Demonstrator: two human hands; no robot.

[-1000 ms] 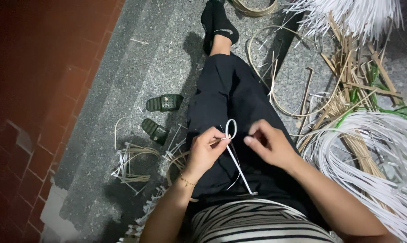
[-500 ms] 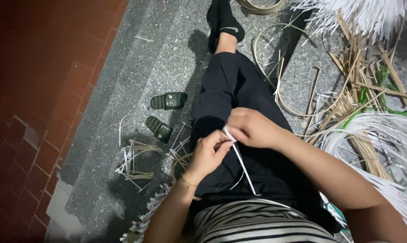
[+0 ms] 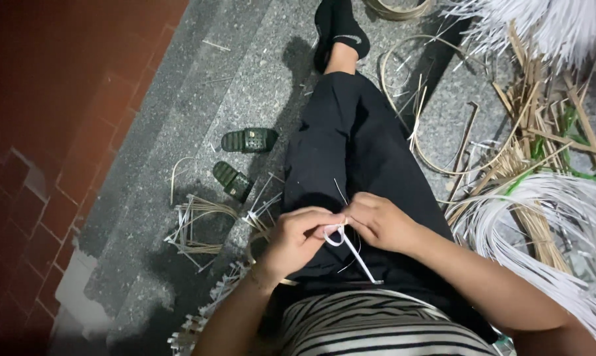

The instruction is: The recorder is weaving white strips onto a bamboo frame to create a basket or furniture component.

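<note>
My left hand (image 3: 301, 238) and my right hand (image 3: 380, 223) meet over my lap, above black trousers (image 3: 350, 151). Both pinch a thin white strip (image 3: 350, 247) that forms a small loop between the fingertips. Its free end hangs down toward my striped shirt (image 3: 370, 326). The fingertips of the two hands touch at the loop.
A pair of dark green sandals (image 3: 242, 158) lies on the grey stone floor to the left. A small woven frame of strips (image 3: 199, 227) sits beside my left knee. Bundles of white strips (image 3: 561, 224) and tan cane (image 3: 535, 145) pile up at the right. Red brick wall (image 3: 54, 132) at left.
The white loop has shrunk, and the hands have drawn together lower on the lap. The camera view has shifted a little.
</note>
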